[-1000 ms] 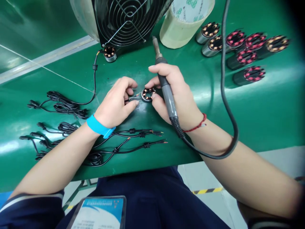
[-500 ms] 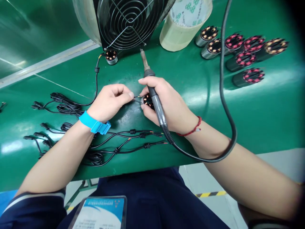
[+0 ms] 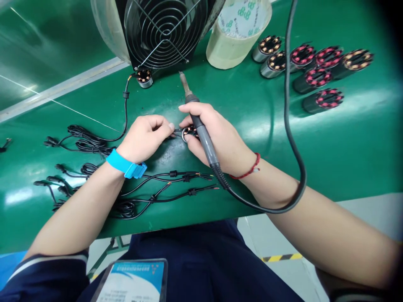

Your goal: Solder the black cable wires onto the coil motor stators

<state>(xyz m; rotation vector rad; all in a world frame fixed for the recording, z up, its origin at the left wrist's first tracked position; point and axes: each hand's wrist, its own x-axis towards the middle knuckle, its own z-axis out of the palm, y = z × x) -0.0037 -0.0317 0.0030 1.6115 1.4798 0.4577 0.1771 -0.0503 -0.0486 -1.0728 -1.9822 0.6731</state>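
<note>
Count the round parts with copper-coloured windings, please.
5: one held part in the right hand, one part by the fan, two parts just right of the tape roll, one far-right part near the pink-wound parts. Others may be hidden.

The worktop [image 3: 315, 167] is smooth and glossy, with bright glare. The soldering iron [image 3: 201, 132] pairs a plastic-looking handle with a dull, tarnished metal barrel. The held motor stator [image 3: 191, 131] has a silvery metal rim. Toward the worktop's far edge, the fan guard [image 3: 166, 33] is shiny metal wire.

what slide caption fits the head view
Right hand holds a soldering iron and a wound core; left hand pinches dark leads beside it.
</note>
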